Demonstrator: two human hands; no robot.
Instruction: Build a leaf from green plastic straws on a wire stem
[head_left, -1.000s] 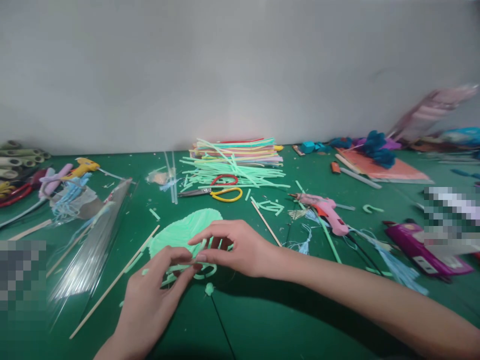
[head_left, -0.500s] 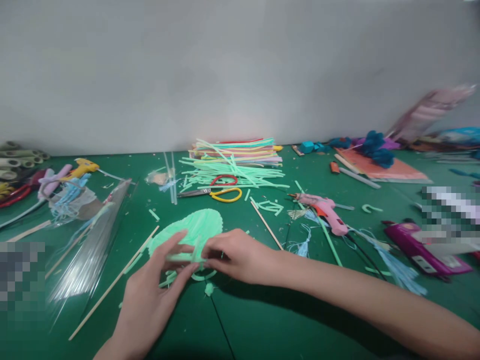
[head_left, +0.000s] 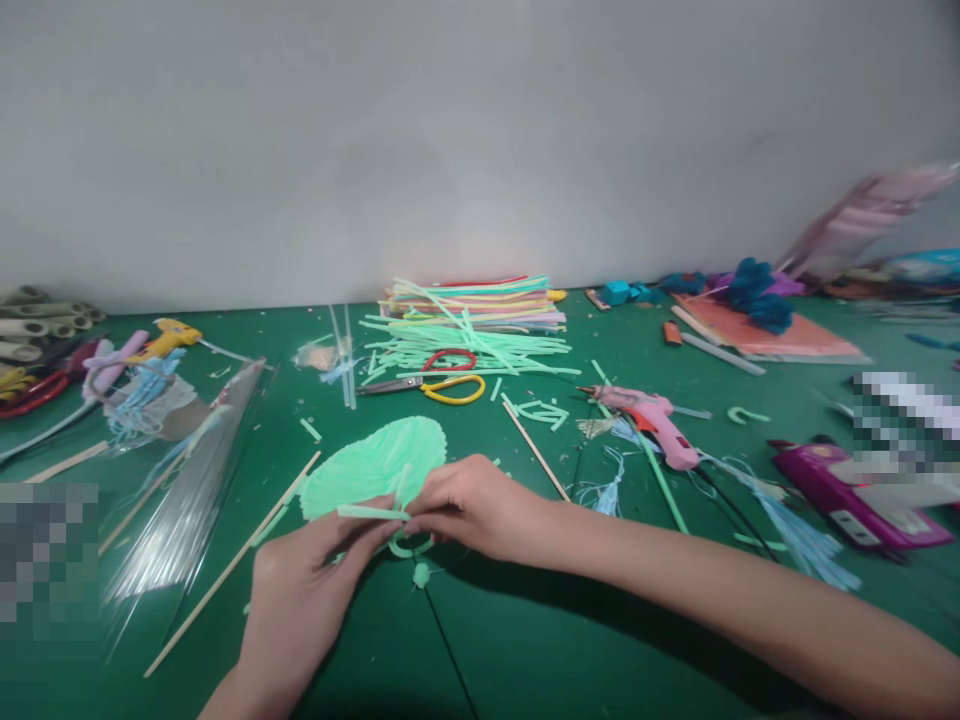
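A short piece of light green pipe cleaner (head_left: 364,512) is between my two hands, with another short piece crossing it and standing up. My left hand (head_left: 300,590) pinches at it from the left, thumb and fingers closed. From the right, the closed fingertips of my right hand (head_left: 484,510) grip its other end. Right behind them lies a flat green fuzzy leaf-shaped oval (head_left: 382,450). A curved green loop (head_left: 409,547) and a small green flower-like piece (head_left: 421,575) show just below my fingertips. My fingers partly hide the join between the pieces.
Red-and-yellow-handled scissors (head_left: 454,390) lie before a pile of pipe cleaners (head_left: 472,345). A pink glue gun (head_left: 660,425) and blue tassels (head_left: 802,540) are right. Wooden sticks (head_left: 232,565) and clear plastic sleeves (head_left: 172,540) are left. A purple glue gun (head_left: 855,495) is far right.
My left fingers have come down and closed together around the pipe cleaner, where before they were spread apart. My right hand has stayed nearly in place.
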